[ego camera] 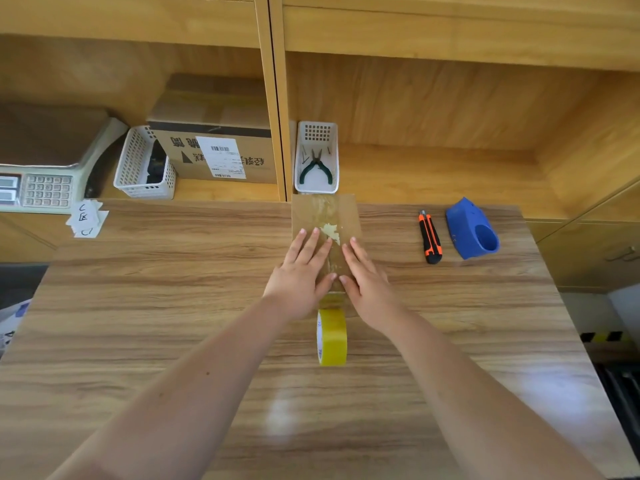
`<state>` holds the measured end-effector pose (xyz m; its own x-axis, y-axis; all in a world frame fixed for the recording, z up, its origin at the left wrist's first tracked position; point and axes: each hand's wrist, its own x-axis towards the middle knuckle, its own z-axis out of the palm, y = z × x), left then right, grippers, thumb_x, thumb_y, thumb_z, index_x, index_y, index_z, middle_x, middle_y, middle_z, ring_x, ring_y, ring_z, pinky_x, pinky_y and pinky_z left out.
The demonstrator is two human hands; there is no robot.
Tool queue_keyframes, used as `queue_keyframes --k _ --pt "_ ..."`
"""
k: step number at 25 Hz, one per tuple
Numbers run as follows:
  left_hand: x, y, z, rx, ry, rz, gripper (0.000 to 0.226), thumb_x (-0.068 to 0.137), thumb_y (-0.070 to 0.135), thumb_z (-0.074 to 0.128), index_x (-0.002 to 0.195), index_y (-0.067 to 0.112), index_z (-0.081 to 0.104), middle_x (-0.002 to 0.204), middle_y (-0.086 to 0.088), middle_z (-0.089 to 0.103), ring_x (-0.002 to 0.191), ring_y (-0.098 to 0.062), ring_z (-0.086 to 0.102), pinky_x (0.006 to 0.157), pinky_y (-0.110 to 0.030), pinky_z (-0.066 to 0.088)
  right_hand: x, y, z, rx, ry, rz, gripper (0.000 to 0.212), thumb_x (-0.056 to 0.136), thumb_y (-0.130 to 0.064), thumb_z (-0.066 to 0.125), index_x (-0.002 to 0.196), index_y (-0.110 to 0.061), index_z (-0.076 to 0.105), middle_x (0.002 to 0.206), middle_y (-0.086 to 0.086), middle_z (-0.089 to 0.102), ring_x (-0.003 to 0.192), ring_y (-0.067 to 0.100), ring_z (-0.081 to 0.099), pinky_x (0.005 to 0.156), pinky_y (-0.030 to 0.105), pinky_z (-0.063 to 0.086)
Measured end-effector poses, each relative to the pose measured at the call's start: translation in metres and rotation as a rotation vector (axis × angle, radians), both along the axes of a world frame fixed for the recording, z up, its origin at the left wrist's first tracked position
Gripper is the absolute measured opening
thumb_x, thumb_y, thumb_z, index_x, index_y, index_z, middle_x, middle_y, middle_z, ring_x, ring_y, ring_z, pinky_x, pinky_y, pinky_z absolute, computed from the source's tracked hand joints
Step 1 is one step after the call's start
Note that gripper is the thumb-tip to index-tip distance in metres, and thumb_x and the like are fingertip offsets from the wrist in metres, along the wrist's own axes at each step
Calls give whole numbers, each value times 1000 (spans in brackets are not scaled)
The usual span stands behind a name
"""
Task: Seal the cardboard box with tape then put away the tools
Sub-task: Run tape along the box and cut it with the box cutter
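Observation:
A small brown cardboard box [323,211] lies on the wooden table [173,306] near its far edge, with old tape residue on top. My left hand [300,271] and my right hand [363,275] press flat on the box's near half, fingers spread, on either side of the middle seam. A strip of tape runs from the box's near edge down to a yellow tape roll [331,337] standing on edge between my wrists. An orange-and-black utility knife [430,237] and a blue tape dispenser [471,228] lie to the right of the box.
A white basket [317,178] with green-handled pliers [316,166] sits on the shelf just behind the box. Another white basket [138,168], a labelled carton [214,147] and a weighing scale [45,161] stand at the back left. Paper slips [86,220] lie by the scale.

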<state>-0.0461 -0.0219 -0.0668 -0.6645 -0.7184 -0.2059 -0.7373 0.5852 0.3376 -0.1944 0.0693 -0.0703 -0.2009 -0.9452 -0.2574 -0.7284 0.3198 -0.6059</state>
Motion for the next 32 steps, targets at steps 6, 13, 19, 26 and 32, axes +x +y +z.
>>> queue_keyframes --k 6,13,19,26,32 --pt "1 7 4 -172 -7 -14 57 96 50 34 149 30 28 163 -1 17 150 -23 4 116 -54 20 -4 1 11 -136 39 -66 58 95 -34 54 148 -29 31 159 -15 23 141 19 25 113 39 28" --pt "-27 16 12 -278 197 -64 34 76 21 60 108 19 71 120 -2 67 119 -28 56 102 -51 40 -29 23 6 -280 23 -117 46 90 -19 60 135 -22 50 137 -5 55 128 14 43 106 29 38" --pt "-59 14 14 -255 177 -12 27 77 14 64 104 19 71 113 -1 70 108 -29 62 87 -45 48 -73 31 -8 -221 14 -225 50 90 -11 58 138 -23 47 136 -4 54 130 13 42 106 24 34" --pt "-59 12 6 -334 130 -13 33 80 26 43 106 22 62 119 1 63 103 -26 59 82 -44 46 -131 18 -31 -166 -61 -461 52 87 -5 61 135 -18 49 133 2 55 127 18 48 107 31 38" --pt "-61 11 4 -298 162 23 29 79 27 44 103 25 60 119 1 60 105 -24 52 86 -44 43 -166 3 -50 -123 -172 -652 55 86 -7 61 136 -26 46 132 2 56 119 18 54 92 28 44"
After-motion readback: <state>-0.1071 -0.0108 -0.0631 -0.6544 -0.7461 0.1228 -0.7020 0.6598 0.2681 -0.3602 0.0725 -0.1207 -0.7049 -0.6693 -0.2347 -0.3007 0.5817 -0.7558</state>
